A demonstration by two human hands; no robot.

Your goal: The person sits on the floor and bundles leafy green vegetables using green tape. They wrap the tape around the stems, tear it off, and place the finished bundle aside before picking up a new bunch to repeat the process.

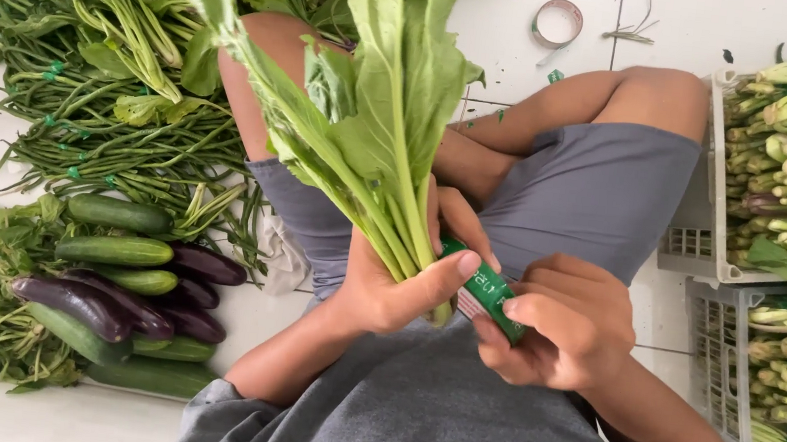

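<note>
The left grip (386,289) is closed round the stalk end of a leafy green bunch (366,111), its long axis running up and away, while the right hand (554,321) pinches green tape (493,295) just beside those stalks.

You have two white plastic crates (705,225) at the floor's right edge and one tape ring (558,21).
</note>
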